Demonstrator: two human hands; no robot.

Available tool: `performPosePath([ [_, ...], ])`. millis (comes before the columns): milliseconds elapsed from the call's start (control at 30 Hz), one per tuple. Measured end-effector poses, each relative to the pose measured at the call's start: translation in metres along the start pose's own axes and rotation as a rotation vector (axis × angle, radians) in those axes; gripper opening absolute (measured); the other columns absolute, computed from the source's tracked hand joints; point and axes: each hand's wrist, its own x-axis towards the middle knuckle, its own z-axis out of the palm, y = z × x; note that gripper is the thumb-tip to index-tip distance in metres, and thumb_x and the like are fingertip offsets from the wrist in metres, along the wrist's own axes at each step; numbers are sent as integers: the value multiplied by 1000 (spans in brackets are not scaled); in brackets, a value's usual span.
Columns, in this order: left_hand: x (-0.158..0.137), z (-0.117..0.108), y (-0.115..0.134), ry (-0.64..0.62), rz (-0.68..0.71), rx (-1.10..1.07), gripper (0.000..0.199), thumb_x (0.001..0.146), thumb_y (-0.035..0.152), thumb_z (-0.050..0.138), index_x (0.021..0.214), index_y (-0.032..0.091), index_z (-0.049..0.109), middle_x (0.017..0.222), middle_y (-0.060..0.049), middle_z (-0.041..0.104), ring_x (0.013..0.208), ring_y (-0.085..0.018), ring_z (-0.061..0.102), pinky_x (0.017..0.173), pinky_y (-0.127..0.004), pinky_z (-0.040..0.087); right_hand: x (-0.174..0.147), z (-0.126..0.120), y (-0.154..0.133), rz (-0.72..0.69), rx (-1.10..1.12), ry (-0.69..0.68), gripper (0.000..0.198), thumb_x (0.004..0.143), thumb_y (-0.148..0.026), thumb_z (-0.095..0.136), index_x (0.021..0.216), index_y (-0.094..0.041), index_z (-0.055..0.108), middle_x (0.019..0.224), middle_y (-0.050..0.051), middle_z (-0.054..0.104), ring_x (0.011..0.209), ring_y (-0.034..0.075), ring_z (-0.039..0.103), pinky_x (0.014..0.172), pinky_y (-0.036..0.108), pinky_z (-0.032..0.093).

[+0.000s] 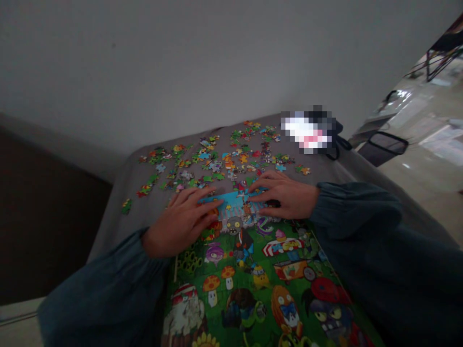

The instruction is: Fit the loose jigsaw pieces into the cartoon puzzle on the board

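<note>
A brightly printed cartoon picture board (238, 277) lies in front of me, with zombies, mushrooms and plants on a green ground and a blue strip at its far end. My left hand (181, 221) rests over its far left corner, fingers outstretched and apart. Across from it, my right hand (285, 195) lies over the far right part, fingers spread and slightly bent. No object shows in either hand, though the undersides of the fingers are hidden. Just beyond the fingertips are loose jigsaw pieces (228, 161), scattered in many colours.
A grey cloth (119, 226) covers the table, which stands against a pale wall (181, 62). At the back right is a blurred-out item (307, 130) beside a dark strap (342, 144). Farther right, a dark-framed chair (388, 143) stands on the shiny floor.
</note>
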Motion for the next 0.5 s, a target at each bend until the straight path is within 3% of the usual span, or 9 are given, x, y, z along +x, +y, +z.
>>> performPosePath([
  [500,2,3,5,-76,-35,4,41,104,50,42,138,36,61,159,-3,45,142,-34,41,115,-63,35,1,2,-1,-1,16,28,36,94,-36,64,127,-23,71,135,10,63,119,30,49,103,51,40],
])
